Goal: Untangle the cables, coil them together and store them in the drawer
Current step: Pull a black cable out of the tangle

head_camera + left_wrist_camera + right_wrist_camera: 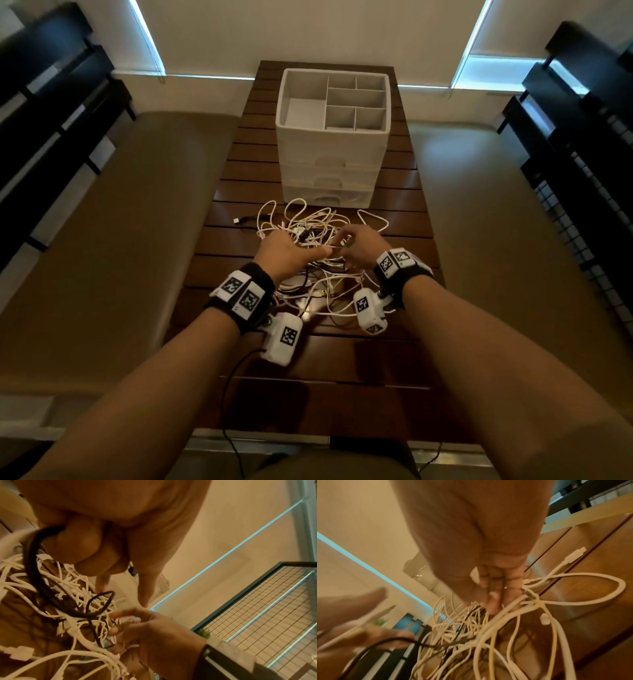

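- Left hand [286, 248]: sunk into the near-left side of the tangle of cables [318, 236], fingers curled down among the strands; in the left wrist view, a black cable [39, 574] hooked round the bent fingers [80, 545], index finger pointing straight out past it.
- Right hand [363, 245]: just right of the left hand, almost touching it, fingers bent into white strands; in the right wrist view, fingertips [494, 595] pressed together into the bundle, white loops spilling away to the right of the grip. Exactly which strand is pinched: cannot tell.
- Tangle: mostly white cables with a few black ones, lying in a heap on the slatted wooden table [394, 359], directly under and between both hands, loops fanning out beyond the fingertips.
- One black lead with a pale plug [236, 221] stretched out to the left of the left hand, beyond the heap.
- White drawer unit [329, 161] standing past the fingertips, just behind the heap; front drawers pushed in, divided tray on top open upward.
- Dark shelving [51, 120] well off to the left.
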`<action>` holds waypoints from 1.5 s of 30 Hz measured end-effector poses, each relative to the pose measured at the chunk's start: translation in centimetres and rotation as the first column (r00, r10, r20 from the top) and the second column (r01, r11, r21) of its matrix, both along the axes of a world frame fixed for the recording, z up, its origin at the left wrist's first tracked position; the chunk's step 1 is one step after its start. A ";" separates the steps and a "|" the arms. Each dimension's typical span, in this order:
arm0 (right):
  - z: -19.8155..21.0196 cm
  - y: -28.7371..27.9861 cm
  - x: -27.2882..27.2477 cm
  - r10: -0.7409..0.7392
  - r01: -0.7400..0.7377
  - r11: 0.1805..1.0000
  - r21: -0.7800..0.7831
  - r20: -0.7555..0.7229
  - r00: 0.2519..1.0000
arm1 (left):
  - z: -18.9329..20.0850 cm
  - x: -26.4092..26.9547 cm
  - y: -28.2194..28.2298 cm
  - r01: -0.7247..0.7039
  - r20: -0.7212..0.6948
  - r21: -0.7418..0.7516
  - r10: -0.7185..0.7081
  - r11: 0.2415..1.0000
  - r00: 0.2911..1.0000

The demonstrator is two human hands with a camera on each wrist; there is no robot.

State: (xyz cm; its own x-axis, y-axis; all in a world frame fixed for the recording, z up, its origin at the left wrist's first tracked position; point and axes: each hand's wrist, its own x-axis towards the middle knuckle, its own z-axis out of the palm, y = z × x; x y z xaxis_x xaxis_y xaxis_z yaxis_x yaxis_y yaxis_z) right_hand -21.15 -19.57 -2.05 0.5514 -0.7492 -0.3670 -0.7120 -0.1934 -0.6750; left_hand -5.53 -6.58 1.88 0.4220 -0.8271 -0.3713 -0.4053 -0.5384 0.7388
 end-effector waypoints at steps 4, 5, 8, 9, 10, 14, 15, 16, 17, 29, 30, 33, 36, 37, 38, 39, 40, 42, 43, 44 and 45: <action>0.8 1.8 0.6 0.216 -0.230 0.971 0.059 0.180 0.960 | -0.1 -0.4 -0.4 -0.094 0.117 0.118 0.080 0.989 0.990; 1.1 2.1 0.9 0.247 -0.260 0.965 0.044 0.188 0.951 | 0.0 -0.2 -0.4 -0.082 0.116 0.095 0.071 0.992 0.991; 1.9 2.8 1.9 0.336 -0.327 0.941 -0.083 0.150 0.930 | 0.7 0.3 0.0 0.051 -0.035 -0.139 -0.056 0.989 0.998; 2.3 3.0 2.1 0.338 -0.314 0.935 -0.164 0.143 0.930 | 1.4 0.3 0.3 0.058 -0.113 -0.228 -0.086 0.972 0.990; 2.2 2.8 2.3 0.317 -0.276 0.927 -0.254 0.136 0.939 | 2.1 0.3 0.5 0.030 -0.196 -0.308 -0.094 0.951 0.976; 1.0 1.2 1.6 0.059 -0.086 0.907 -0.413 -0.078 0.995 | 4.5 0.4 1.1 -0.142 -0.378 -0.478 -0.057 0.867 0.924; 0.6 0.9 1.1 -0.010 -0.075 0.880 -0.468 -0.176 0.984 | 4.8 0.4 1.3 -0.171 -0.419 -0.501 -0.065 0.848 0.905; 0.1 0.5 0.6 -0.080 -0.073 0.853 -0.517 -0.267 0.960 | 5.2 0.4 1.5 -0.201 -0.473 -0.515 -0.081 0.834 0.877; 0.2 0.4 0.2 -0.152 -0.050 0.836 -0.546 -0.318 0.936 | 5.5 0.5 1.7 -0.226 -0.521 -0.527 -0.102 0.820 0.847; 10.7 -1.6 1.3 -0.154 0.293 0.950 -0.110 0.650 0.744 | 1.9 1.7 1.5 -0.220 -0.161 -0.257 0.183 0.941 0.970; 11.3 -1.5 1.5 -0.069 0.250 0.946 -0.204 0.629 0.775 | 1.9 1.6 1.5 -0.195 -0.115 -0.239 0.172 0.951 0.978; 11.8 -0.7 1.5 0.094 0.185 0.882 -0.433 0.547 0.832 | 2.5 1.4 1.4 -0.219 -0.002 -0.310 0.230 0.925 0.973; 12.8 0.6 2.0 0.211 0.290 0.717 -0.634 0.594 0.776 | 4.1 1.0 1.1 -0.230 -0.031 -0.498 0.248 0.836 0.968; 13.4 1.0 2.2 0.246 0.313 0.612 -0.726 0.551 0.797 | 4.5 0.8 1.0 -0.235 -0.079 -0.557 0.231 0.796 0.970; 14.0 1.1 2.4 0.264 0.316 0.513 -0.798 0.496 0.827 | 5.1 0.5 1.0 -0.239 -0.130 -0.614 0.202 0.752 0.971; 14.2 1.1 2.5 0.259 0.296 0.452 -0.841 0.441 0.859 | 5.8 0.1 1.1 -0.245 -0.177 -0.656 0.170 0.714 0.969; 14.2 1.1 2.5 0.248 0.248 0.440 -0.863 0.382 0.890 | 6.5 -0.3 1.2 -0.247 -0.221 -0.685 0.127 0.686 0.967; 13.8 1.3 2.5 0.281 0.082 0.497 -0.864 0.250 0.927 | 7.3 -0.9 1.1 -0.177 -0.229 -0.705 0.016 0.687 0.973; 13.4 1.5 2.5 0.311 -0.007 0.526 -0.850 0.185 0.932 | 7.6 -1.2 1.1 -0.116 -0.200 -0.702 -0.038 0.703 0.979; 13.0 1.8 2.6 0.336 -0.079 0.534 -0.842 0.126 0.934 | 7.8 -1.3 1.0 -0.072 -0.176 -0.696 -0.072 0.715 0.982; 12.8 2.0 2.8 0.348 -0.124 0.532 -0.837 0.084 0.934 | 7.6 -1.2 0.8 -0.055 -0.163 -0.686 -0.079 0.725 0.983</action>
